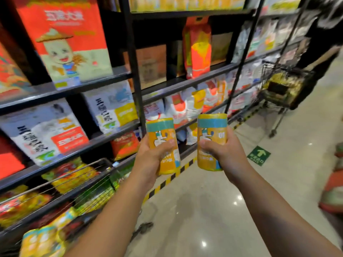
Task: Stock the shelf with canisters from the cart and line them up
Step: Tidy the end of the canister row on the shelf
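Observation:
Each hand holds one orange canister with a teal band near its top. My left hand (148,160) grips the left canister (164,134) around its middle, tilted slightly left. In my right hand (225,154) the right canister (212,130) stands nearly upright. Both are raised in front of the black metal shelf (135,71). The wire cart (79,184) sits at the lower left with more canisters (42,240) lying in it. The picture is blurred.
The shelf holds orange boxes, white rice bags and red packets on several levels. A yellow-black hazard strip (167,180) runs along its base. A second wire cart (284,89) stands down the aisle at the right. A green arrow sticker (259,155) marks the glossy floor.

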